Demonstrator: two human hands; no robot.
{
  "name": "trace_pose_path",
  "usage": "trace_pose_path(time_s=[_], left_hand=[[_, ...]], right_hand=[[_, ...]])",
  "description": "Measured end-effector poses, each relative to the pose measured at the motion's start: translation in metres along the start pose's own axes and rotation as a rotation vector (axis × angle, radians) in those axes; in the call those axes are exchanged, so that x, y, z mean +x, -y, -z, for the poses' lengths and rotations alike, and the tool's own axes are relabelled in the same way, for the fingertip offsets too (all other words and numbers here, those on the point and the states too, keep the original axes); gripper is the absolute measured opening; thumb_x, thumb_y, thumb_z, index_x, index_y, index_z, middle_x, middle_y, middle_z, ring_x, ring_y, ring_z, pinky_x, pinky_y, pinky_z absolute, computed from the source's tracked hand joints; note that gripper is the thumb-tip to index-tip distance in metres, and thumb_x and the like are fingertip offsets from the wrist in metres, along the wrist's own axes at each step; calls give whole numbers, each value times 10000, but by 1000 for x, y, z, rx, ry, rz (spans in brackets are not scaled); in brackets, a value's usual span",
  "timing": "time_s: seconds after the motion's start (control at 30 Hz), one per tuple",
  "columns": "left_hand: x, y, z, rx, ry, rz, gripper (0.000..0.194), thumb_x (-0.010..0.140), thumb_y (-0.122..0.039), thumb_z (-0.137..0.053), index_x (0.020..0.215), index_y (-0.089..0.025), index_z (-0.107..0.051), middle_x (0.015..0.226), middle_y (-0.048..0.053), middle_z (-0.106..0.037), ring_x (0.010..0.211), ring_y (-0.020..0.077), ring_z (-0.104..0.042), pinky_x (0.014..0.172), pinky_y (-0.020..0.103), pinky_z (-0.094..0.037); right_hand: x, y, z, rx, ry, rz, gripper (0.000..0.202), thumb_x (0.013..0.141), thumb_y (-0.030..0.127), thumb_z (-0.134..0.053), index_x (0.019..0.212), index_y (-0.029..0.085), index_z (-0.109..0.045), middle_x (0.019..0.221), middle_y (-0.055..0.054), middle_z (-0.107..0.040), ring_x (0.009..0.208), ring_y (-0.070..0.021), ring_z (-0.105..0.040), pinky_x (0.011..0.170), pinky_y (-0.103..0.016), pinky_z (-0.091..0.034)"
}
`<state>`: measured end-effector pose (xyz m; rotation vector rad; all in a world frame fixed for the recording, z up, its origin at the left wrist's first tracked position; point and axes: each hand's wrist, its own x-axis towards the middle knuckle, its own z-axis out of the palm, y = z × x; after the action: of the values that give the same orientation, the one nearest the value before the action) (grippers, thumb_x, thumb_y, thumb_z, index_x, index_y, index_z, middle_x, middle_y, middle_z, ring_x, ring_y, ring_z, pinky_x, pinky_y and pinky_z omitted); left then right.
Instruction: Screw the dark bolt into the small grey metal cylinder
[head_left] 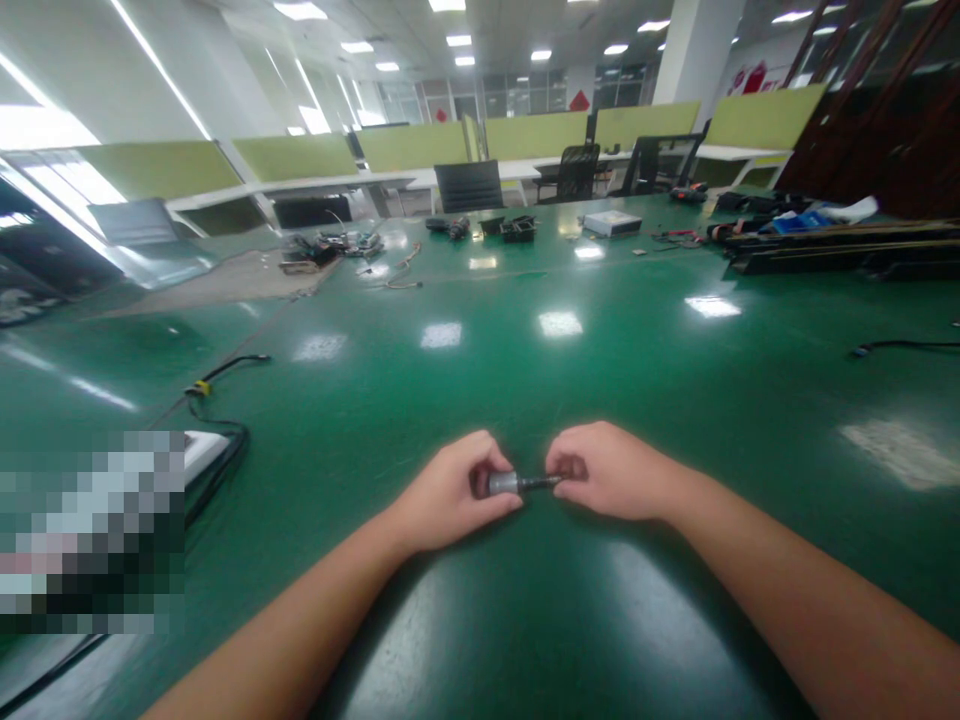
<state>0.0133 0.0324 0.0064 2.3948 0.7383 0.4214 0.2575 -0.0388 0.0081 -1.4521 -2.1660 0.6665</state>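
Observation:
My left hand (pixel 457 490) is closed around a short grey metal-looking cylinder (pixel 504 483), thumb below and fingers above. From the cylinder's right end a thin dark rod (pixel 536 483) runs level to the right. The fingertips of my right hand (pixel 600 470) pinch the far end of that rod, and its tip is hidden by them. Both hands are low over the green tabletop (pixel 525 390), near the middle of the view. The exact kind of the held piece is too small to make out.
A pixelated block (pixel 90 530) covers something at the left, beside black cables (pixel 240 430). Along the far side lie a small white box (pixel 611 222), tools (pixel 517 228) and loose electronic parts (pixel 337 245). Long dark bars (pixel 840 250) are stacked at the far right.

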Motion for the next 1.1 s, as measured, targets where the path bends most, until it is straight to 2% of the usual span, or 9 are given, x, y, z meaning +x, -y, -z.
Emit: trace_pose_path(time_s=[0.4,0.73,0.93,1.1], left_hand=[[0,-3,1,-3,4,14,224,810,-325,-753,893,-180,-605,814,-5,-575,693,136,-534,622,243,-409],[-1,0,0,-17,15,6,230,832,-338,-747,905,-177,-599,820,-8,-569,693,132,-535,632,246,-414],[0,-2,0,-9,8,-1,231,813,-318,-760,896,-172,-602,818,-7,-572,692,132,-533,620,237,-403],[1,-2,-1,-8,-15,0,243,803,-324,-767,861,-171,-587,803,-11,-577,692,133,-535,619,233,-396]], right_hand=[[-3,-4,5,5,12,-16,147,751,103,-724,860,202,-715,773,16,-668,659,-108,-566,607,-223,-399],[-7,-20,23,-16,48,-83,136,732,123,-738,848,193,-730,817,-3,-682,704,-133,-598,628,-240,-435],[-6,-11,14,22,65,-62,117,757,166,-748,868,203,-742,816,3,-681,701,-127,-603,625,-234,-435],[-4,-4,9,-19,12,-84,85,782,171,-743,864,192,-741,811,-7,-684,707,-130,-598,639,-243,-422]])
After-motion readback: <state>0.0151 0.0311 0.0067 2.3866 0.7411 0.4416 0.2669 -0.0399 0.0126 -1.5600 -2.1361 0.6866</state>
